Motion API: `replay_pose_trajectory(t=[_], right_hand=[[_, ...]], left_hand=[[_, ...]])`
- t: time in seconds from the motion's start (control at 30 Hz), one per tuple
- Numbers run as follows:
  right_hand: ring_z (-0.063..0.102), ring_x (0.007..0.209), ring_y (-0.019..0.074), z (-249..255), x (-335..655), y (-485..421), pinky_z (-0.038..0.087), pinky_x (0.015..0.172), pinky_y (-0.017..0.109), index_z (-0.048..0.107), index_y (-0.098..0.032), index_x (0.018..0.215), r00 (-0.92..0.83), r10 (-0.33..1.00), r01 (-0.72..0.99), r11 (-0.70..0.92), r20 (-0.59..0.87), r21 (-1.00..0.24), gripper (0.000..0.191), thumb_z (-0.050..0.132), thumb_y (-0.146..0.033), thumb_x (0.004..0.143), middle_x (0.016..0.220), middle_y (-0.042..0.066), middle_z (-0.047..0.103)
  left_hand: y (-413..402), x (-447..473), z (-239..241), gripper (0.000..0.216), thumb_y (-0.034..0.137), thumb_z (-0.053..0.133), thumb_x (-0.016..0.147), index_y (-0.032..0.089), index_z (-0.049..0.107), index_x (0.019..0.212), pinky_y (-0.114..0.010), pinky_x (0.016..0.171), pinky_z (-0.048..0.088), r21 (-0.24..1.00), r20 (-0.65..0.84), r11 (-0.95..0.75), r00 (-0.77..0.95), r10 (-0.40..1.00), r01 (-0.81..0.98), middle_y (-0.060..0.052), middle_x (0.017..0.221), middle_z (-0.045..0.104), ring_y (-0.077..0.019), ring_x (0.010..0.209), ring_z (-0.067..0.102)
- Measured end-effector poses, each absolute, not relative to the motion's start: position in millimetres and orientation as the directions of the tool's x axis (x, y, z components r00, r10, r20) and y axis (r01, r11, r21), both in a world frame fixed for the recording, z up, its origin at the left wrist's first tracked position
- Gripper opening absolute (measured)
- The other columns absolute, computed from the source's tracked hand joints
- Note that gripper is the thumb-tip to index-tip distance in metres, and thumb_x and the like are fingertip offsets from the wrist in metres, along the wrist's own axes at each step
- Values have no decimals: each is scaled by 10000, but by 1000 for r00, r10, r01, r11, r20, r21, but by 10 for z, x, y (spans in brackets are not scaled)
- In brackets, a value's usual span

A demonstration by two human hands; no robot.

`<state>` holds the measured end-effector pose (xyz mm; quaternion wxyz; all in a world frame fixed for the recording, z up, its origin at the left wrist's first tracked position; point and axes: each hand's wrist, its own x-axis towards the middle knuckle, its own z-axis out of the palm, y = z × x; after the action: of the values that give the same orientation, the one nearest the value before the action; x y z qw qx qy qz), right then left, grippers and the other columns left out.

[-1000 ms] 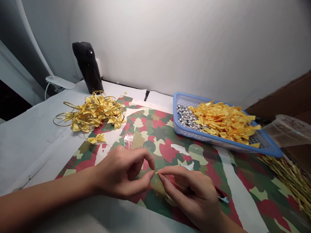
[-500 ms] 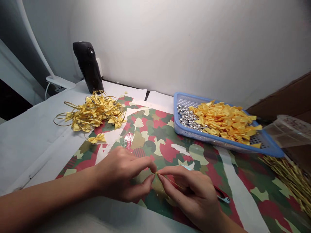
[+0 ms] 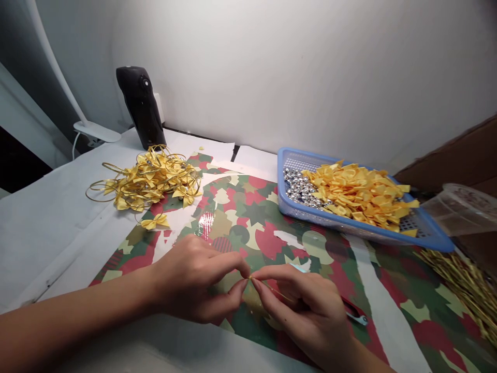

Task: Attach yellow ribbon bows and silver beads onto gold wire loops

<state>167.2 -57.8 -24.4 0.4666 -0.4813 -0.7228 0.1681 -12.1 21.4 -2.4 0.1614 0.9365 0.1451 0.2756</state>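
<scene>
My left hand (image 3: 207, 280) and my right hand (image 3: 305, 300) meet fingertip to fingertip above the patterned sheet (image 3: 252, 331). Both pinch a thin gold cord (image 3: 276, 293), which trails from between the fingertips under my right hand. The tiny part of the cord where the pinches meet is mostly hidden. Beyond my left hand lies a single yellow ribbon bow (image 3: 154, 222). Partly covered by my right hand is a small cutting tool (image 3: 357, 317) with a red part and a pale metal end.
A pile of yellow bows with gold loops (image 3: 155, 178) lies back left, before a black bottle-like object (image 3: 142, 109). The blue basket (image 3: 365, 233) at right holds silver beads (image 3: 301, 189) and yellow ribbon pieces (image 3: 357, 191). Gold cords (image 3: 462, 285) and a clear tub (image 3: 458, 207) are far right.
</scene>
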Motion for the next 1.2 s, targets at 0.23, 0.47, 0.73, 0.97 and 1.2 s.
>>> replay_pose_trajectory(t=[0.23,0.47,0.73,0.97,1.2], right_hand=[[213,371,70,-258,1667,-558,212,328,211,655,-124,790,-112,837,533,506,536,-678,120,551,-125,849,548,-99,166],[227,373,69,-242,1661,-554,224,332,205,653,-114,789,-125,827,546,519,549,-658,117,553,-114,849,557,-96,176],[228,375,71,-271,1675,-570,241,338,205,652,-111,810,-146,824,528,533,548,-661,106,553,-107,848,564,-96,175],[245,381,72,-291,1660,-559,265,347,200,644,-115,837,-164,789,545,573,592,-612,101,549,-83,849,494,-108,299],[329,332,53,-334,1651,-575,284,346,198,655,-105,835,-199,776,585,584,598,-563,107,556,-119,873,464,-70,514]], left_hand=[[216,-110,-22,138,120,528,769,158,659,753,-248,329,264,382,482,-906,798,362,180,110,393,328,-96,347,324],[223,-112,-27,133,127,535,763,150,665,757,-252,330,263,376,483,-910,801,355,176,108,391,340,-96,348,329],[205,-120,-37,96,126,545,759,161,634,748,-256,330,264,334,503,-927,799,330,172,104,399,442,-91,350,350],[207,-131,-64,115,144,540,765,164,629,695,-281,325,277,202,500,-959,821,277,201,74,421,516,-107,349,399],[205,-117,-75,196,128,484,796,162,589,634,-286,332,264,74,476,-977,854,210,199,53,417,505,-106,335,408]])
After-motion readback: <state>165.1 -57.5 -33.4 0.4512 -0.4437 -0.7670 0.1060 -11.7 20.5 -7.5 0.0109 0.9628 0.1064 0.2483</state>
